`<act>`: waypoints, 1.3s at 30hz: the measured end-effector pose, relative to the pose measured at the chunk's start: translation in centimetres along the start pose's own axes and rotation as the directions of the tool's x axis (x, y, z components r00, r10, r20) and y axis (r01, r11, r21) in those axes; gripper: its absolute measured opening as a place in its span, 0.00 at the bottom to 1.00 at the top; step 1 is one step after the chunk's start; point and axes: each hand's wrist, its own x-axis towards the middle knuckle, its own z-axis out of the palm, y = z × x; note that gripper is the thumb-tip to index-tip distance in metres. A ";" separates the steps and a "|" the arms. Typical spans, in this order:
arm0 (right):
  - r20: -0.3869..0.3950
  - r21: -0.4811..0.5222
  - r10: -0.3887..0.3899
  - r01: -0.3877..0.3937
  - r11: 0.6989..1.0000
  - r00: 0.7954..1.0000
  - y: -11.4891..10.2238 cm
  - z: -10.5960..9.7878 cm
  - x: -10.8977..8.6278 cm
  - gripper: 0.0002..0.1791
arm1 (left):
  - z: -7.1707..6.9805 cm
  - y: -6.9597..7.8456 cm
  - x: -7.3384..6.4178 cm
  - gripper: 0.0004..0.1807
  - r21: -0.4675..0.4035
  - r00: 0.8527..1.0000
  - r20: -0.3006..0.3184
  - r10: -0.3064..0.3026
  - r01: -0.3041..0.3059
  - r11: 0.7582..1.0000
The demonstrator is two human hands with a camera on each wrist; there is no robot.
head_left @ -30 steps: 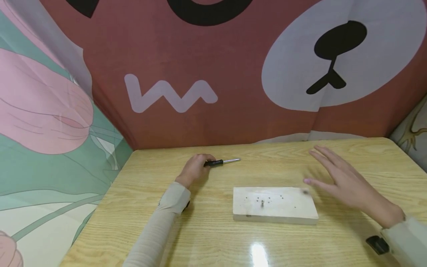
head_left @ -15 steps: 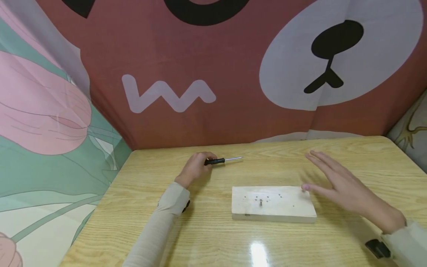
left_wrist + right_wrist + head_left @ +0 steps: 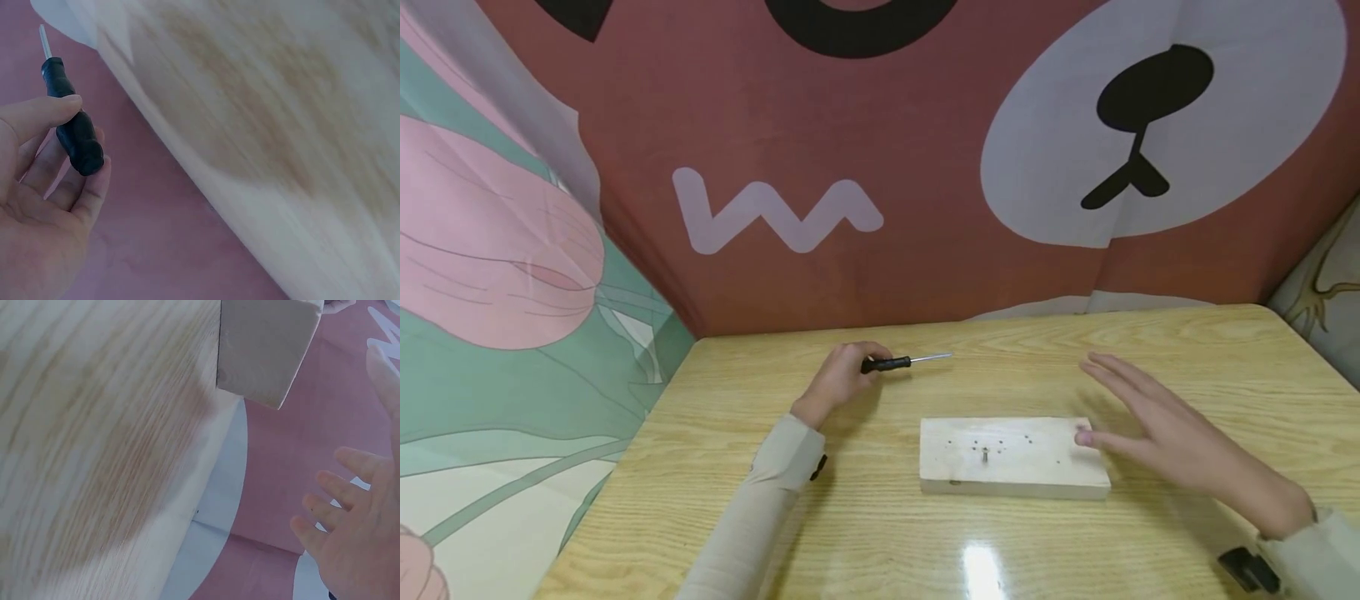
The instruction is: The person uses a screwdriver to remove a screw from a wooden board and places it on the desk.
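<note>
A screwdriver [image 3: 887, 364] with a black handle and a thin metal shaft points right near the back of the table. My left hand [image 3: 837, 381] holds its handle; in the left wrist view the thumb lies across the black grip [image 3: 78, 134] and the fingers curl behind it. To the right, my right hand [image 3: 1172, 425] is spread, fingers extended and holding nothing, its thumb overlapping the right end of a pale wooden block [image 3: 1030, 475]. Several small holes dot the block's top, and one screw [image 3: 985, 455] stands up from it left of centre.
The wood-grain table [image 3: 880, 542] ends at a back edge against a printed cloth [image 3: 925, 275] with a bear face. Another cloth with pink flowers [image 3: 497, 250] hangs on the left. In the right wrist view the block's end [image 3: 265, 350] shows above the table.
The screwdriver has shifted slightly right in the left hand. My right hand has come a little lower and left, its thumb now over the block's end.
</note>
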 end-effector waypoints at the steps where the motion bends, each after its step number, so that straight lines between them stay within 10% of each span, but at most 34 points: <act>1: -0.001 0.002 -0.004 0.004 1.000 1.000 0.0 0.1 -0.1 0.48 | 0.0 0.1 0.0 0.16 0.011 1.000 -0.006 0.009 -0.009 1.000; 39: 0.094 0.014 0.062 -0.064 0.998 0.994 -0.6 1.6 -2.4 0.43 | -1.4 2.9 -1.3 0.14 -0.135 1.000 -0.004 0.020 -0.020 0.991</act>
